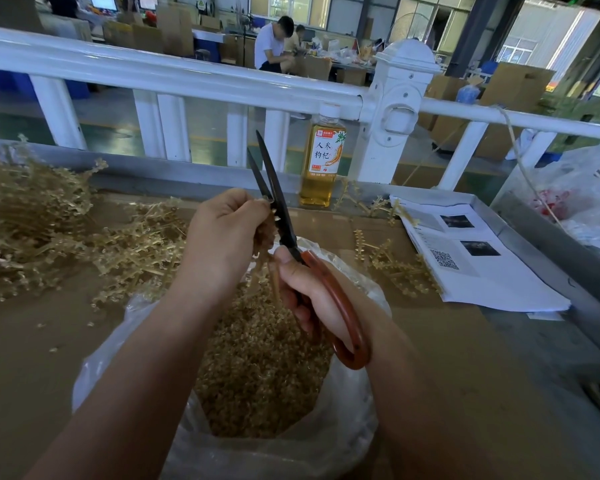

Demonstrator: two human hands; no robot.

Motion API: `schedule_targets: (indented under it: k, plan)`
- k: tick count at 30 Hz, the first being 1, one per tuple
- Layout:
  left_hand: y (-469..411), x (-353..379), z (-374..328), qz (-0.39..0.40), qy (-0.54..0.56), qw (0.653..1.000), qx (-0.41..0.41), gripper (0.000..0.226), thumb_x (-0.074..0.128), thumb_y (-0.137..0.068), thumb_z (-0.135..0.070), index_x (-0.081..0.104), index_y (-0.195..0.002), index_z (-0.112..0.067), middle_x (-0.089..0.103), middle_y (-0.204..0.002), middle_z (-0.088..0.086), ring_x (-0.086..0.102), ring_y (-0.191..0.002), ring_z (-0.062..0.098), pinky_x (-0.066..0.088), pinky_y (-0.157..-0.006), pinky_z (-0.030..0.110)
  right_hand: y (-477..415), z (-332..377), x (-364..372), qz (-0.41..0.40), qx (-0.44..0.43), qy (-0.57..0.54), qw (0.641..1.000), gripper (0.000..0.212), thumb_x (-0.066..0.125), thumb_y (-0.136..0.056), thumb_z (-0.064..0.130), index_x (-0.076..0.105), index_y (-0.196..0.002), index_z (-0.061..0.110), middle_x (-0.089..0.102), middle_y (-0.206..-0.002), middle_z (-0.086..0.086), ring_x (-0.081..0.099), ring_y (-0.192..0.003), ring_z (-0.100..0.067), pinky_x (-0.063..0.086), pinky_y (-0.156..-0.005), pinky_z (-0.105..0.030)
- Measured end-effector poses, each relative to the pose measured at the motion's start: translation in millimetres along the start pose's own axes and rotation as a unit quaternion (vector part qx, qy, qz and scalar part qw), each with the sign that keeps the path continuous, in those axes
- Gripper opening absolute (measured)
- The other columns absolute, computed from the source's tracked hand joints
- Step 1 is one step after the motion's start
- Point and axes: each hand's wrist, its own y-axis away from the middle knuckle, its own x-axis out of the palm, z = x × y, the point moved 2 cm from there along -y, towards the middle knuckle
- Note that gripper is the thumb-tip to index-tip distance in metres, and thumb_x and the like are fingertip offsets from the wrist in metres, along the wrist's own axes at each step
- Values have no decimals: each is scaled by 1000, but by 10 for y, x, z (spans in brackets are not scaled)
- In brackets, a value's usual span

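My left hand (pixel 222 233) grips a golden plastic sprig (pixel 265 244) that hangs down from my curled fingers. My right hand (pixel 312 292) holds scissors (pixel 281 216) with red-brown handles; the dark blades point up and away, slightly parted, right beside the sprig. Both hands hover over a clear plastic bag (pixel 343 434) filled with small golden cut pieces (pixel 260 368). A big heap of uncut golden sprigs (pixel 32 230) lies at the left on the cardboard-covered table (pixel 32 358).
A bottle of amber drink (pixel 321 161) stands at the table's far edge by a white railing (pixel 187 77). Printed papers (pixel 471 258) lie at the right, with loose sprigs (pixel 395 265) beside them. A white plastic bag (pixel 582 195) hangs far right. People sit working beyond the railing.
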Motion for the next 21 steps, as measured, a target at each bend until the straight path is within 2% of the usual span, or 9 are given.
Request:
schedule_targets:
  k: [4,7,10,12,15,17,21]
  plan:
    - [5,0,-1,1,-1,1000,-9,29,51,-90,-10,48,-62,-7,45,-39,-9,36,-37,4,30,-39,17,-5,-55,16,6,-20,-41,999,42,30,-97,42,39,-68,13,33,-59,-2,28,-49,-14,19,-50,-26]
    - [15,-6,0,2,1,1000,-12,28,51,-90,-10,48,-63,-7,45,-39,-9,36,-37,4,30,-39,16,-17,-86,13,11,-21,-54,998,41,30,-96,46,39,-68,18,33,-59,1,32,-43,-7,19,-50,-24]
    - [16,-9,5,8,5,1000,-16,27,51,-91,-11,50,-64,-6,46,-41,-9,38,-38,4,32,-39,14,-18,-111,9,20,-19,-76,997,39,30,-95,48,39,-67,22,36,-56,6,34,-28,1,23,-46,-20]
    - [12,-13,15,12,7,1000,-19,27,51,-91,-11,51,-65,-6,47,-42,-9,39,-38,3,33,-40,13,-28,-118,-5,19,-25,-100,995,38,34,-95,48,40,-66,23,41,-50,10,37,-29,1,28,-43,-16]
    - [-4,-43,43,22,-1,1000,-10,29,54,-91,-14,55,-63,-6,52,-44,-7,45,-42,4,39,-43,14,-49,-162,-43,-20,-39,-91,995,39,41,-88,57,45,-64,27,41,-48,8,36,-37,-5,31,-44,-23]
    - [-14,-72,53,30,-17,999,2,26,58,-88,-15,62,-64,-9,56,-47,-7,48,-45,3,41,-46,13,-64,-193,-72,-41,-48,-116,991,42,44,-84,60,49,-63,23,41,-45,9,36,-37,-6,31,-43,-24]
    - [-21,-103,56,46,-41,998,15,18,65,-83,-10,65,-66,-16,62,-50,-10,52,-45,-3,42,-47,9,-83,-198,-129,-89,-63,-102,989,45,47,-88,54,49,-64,16,43,-41,7,38,-36,-9,32,-45,-24]
